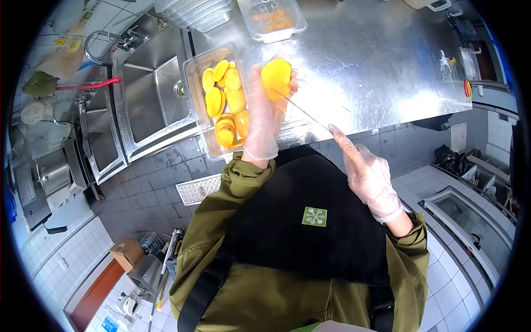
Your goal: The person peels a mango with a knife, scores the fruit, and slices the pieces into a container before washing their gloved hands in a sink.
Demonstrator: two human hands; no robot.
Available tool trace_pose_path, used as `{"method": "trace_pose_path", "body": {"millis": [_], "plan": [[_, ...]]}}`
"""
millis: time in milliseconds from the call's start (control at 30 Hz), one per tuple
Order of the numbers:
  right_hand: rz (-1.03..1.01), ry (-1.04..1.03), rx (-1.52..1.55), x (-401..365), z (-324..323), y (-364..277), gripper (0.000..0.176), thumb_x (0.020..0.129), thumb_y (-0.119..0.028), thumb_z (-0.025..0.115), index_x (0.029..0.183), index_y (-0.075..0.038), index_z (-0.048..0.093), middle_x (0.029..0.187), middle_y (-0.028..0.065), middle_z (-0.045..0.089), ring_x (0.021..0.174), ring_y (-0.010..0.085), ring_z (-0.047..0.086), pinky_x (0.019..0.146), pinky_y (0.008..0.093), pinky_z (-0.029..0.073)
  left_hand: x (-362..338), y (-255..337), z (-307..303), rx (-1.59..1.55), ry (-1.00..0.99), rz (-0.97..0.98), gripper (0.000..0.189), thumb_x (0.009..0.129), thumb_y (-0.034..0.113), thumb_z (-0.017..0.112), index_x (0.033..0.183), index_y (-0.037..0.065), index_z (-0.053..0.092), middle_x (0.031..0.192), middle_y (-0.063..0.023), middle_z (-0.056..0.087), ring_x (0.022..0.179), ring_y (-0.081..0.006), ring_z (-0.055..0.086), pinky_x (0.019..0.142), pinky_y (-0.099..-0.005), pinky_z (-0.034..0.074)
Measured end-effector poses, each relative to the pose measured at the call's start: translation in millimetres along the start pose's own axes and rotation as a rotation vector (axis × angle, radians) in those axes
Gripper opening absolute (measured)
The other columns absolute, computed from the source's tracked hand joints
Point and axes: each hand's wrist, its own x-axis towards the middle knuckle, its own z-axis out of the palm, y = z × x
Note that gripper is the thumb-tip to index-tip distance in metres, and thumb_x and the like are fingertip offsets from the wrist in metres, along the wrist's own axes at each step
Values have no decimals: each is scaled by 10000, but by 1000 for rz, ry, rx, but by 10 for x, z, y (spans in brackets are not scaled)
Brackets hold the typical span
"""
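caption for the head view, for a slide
Gloved left hand holds a yellow fruit, right hand sets a knife to it, beside a tub of slices.

Steel sink [152, 91], faucet [102, 40], stacked clear tubs [193, 14], floor drain grate [198, 189], cardboard box [127, 253]

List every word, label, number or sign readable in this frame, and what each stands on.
No legible text in view.
Green patch on the black apron: white emblem, no letters.
Yellow stickers left of the sink: too blurred to read.
The mango and the knife: unmarked.
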Motion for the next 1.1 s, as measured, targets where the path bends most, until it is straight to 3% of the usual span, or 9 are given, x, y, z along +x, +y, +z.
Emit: {"method": "trace_pose_path", "body": {"millis": [367,467,567,767,1100], "plan": [[17,23,9,48,93,5,577,807,27,526,1323,-217,437,561,85,456,440,251,507,437,342,432,-38,-35,41,21,-72,-23,460,961,400,310,1179,27,467,906,-125,542,743,-179,519,717,-312,442],[42,0,-48,48,90,8,594,800,29,529,1328,-224,432,552,83,454,435,246,507,435,340,433,-19,-54,-19,115,-74,26,526,975,410,225,1214,2,455,972,-136,559,812,-183,546,699,-289,467],[58,-32,-87,12,78,26,598,798,29,528,1331,-223,428,549,85,454,431,244,509,433,337,434,-16,-52,-45,187,-39,47,531,972,420,237,1210,1,462,965,-126,566,802,-178,546,699,-283,465],[51,-47,-50,-17,8,8,580,807,22,528,1329,-211,430,542,86,445,419,241,499,429,336,433,17,-55,-88,46,-8,-4,464,962,411,304,1181,36,467,896,-110,536,744,-164,510,720,-310,433],[7,-16,-7,26,21,-29,570,816,15,525,1327,-217,431,537,85,438,411,237,491,416,342,425,-47,-43,8,-11,-62,-37,469,962,423,288,1174,46,469,902,-111,530,731,-172,507,730,-325,432]]}}
